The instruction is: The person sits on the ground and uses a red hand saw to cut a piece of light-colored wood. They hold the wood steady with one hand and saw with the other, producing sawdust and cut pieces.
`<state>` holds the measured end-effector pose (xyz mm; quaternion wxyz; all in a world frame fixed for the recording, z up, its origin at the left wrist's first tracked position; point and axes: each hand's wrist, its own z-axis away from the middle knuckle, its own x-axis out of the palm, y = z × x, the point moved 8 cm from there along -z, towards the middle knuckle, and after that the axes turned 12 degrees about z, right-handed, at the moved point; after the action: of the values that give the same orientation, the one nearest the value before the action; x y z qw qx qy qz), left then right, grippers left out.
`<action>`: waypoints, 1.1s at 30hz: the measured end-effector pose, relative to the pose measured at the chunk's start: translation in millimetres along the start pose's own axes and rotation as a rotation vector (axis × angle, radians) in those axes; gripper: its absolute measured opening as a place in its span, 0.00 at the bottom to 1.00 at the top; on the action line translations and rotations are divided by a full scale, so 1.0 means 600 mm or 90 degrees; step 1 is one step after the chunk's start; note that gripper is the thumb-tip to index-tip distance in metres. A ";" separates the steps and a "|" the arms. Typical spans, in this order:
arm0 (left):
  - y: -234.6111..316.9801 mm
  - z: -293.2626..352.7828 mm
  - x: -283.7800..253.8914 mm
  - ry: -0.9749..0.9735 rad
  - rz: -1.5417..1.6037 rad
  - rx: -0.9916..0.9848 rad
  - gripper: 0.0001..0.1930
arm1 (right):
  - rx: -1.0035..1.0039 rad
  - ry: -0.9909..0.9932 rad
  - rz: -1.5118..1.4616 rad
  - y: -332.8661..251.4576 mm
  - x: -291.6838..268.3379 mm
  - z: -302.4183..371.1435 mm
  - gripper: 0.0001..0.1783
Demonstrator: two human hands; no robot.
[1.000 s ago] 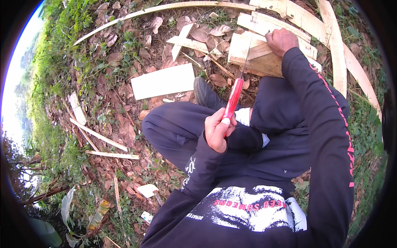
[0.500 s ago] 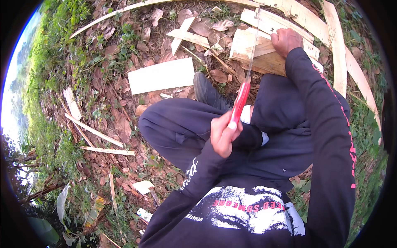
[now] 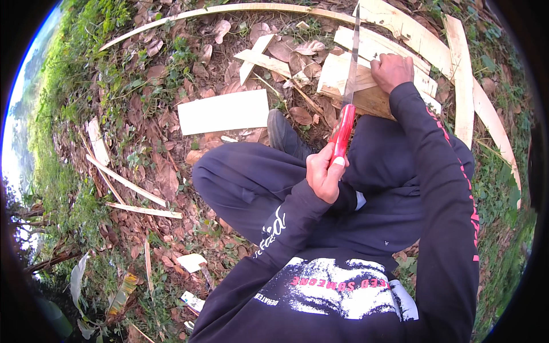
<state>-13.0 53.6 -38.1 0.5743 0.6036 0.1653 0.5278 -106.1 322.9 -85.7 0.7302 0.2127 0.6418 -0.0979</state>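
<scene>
My left hand (image 3: 326, 176) is wrapped round the red handle (image 3: 342, 132) of a handsaw. The saw's long thin blade (image 3: 352, 63) points away from me and crosses a wooden board (image 3: 366, 86) beyond my folded legs. On the board's right part, my right hand (image 3: 392, 71) presses down with its fingers curled. Flat pale wood pieces (image 3: 374, 41) lie just past the board. Seen nearly edge-on, the blade does not show its teeth, and I cannot tell how deep it sits in the wood.
A white rectangular panel (image 3: 223, 111) lies on the leafy ground, left of my dark shoe (image 3: 286, 134). Two crossed wood strips (image 3: 260, 59) rest behind it. Long curved strips (image 3: 229, 9) arc along the far side, with a straight plank (image 3: 459, 80) at right. Thin offcuts (image 3: 128, 182) are scattered left.
My left hand and the saw have moved forward and slightly right, away from my body. My right hand stays on the board, and the whole view has shifted a little.
</scene>
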 end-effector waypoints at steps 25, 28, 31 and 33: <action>0.047 0.057 -0.044 0.022 -0.045 -0.094 0.16 | 0.230 0.061 0.025 -0.021 0.030 0.006 0.26; 0.040 -0.011 -0.030 -0.007 -0.060 -0.016 0.15 | 0.227 -0.025 0.008 -0.023 0.035 -0.005 0.25; 0.029 -0.025 -0.030 -0.005 -0.067 -0.036 0.13 | 0.233 0.049 0.007 -0.047 -0.003 0.009 0.17; 0.049 0.031 -0.042 -0.008 -0.080 -0.076 0.16 | 0.289 0.027 -0.016 -0.027 0.006 0.014 0.19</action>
<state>-19.5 15.3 -19.6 0.6423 0.5598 0.1674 0.4960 -105.0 305.3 -91.5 0.6490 0.3653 0.6210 -0.2443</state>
